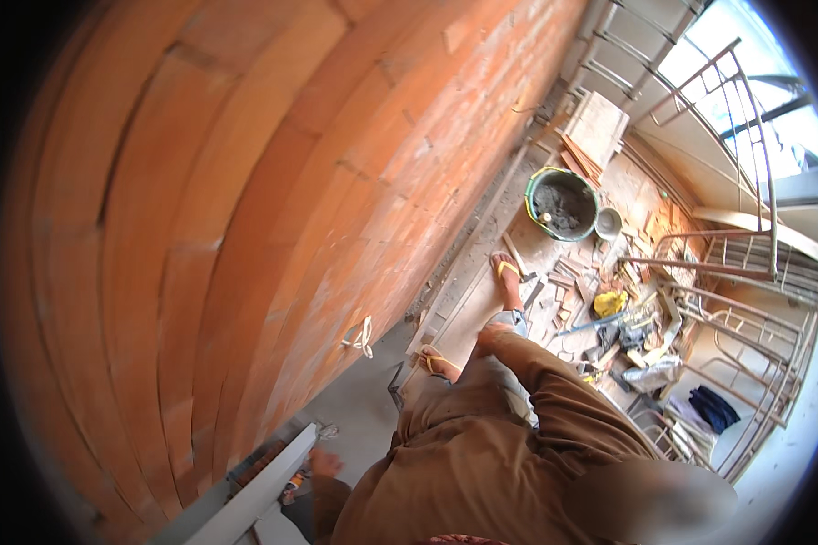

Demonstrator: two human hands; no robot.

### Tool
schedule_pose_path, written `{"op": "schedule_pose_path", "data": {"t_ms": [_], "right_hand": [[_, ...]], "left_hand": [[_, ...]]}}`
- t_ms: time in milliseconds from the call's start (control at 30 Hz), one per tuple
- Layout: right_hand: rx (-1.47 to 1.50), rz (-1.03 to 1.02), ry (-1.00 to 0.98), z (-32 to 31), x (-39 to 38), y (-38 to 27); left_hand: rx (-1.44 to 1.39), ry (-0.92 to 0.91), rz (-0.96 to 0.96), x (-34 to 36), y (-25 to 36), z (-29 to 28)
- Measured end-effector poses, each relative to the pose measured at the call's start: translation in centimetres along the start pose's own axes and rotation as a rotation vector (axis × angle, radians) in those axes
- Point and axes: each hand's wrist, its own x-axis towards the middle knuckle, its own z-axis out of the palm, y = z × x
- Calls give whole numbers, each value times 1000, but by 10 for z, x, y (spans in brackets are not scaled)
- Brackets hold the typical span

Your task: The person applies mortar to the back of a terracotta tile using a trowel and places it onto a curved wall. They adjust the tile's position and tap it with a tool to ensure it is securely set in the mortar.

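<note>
My left hand (325, 463), at the lower left beside a grey-white metal bar (254, 495), looks open though blurred, with nothing visible in it. Past the bar, a small orange-and-black object (294, 481) shows in part. My right hand (493, 338) rests at my leg, against the grey-blue cloth (509, 320) near the knee; its fingers are mostly hidden. Both arms wear brown sleeves. My feet, in yellow-strapped flip-flops (438, 361), stand on a narrow plank (459, 327) along the brick wall (273, 245). A hammer (518, 259) lies by the farther foot.
A white looped cord (364, 338) hangs from the wall. Farther off stand a bucket of grey mortar (562, 204) and a small round pot (608, 223). Broken brick pieces (573, 286), a yellow bag (611, 303) and rusty metal frames (745, 272) crowd the right side.
</note>
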Motion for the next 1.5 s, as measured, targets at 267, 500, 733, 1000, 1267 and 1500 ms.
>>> {"op": "schedule_pose_path", "data": {"t_ms": [267,500,733,1000,1267,1500], "right_hand": [[669,435,254,40,130,169],[767,363,410,-3,303,268],[592,532,636,24,452,347],[576,517,758,47,482,355],[589,-216,1285,31,343,309],[507,-924,1035,-72,130,128]], "left_hand": [[1577,-79,-42,-91,-79,379],[1875,5,64,-11,-129,336],[1540,70,-89,-40,-141,435],[1574,83,29,-29,-152,433],[1732,-103,435,-28,-129,421],[1012,-450,924,-135,-92,558]]}}
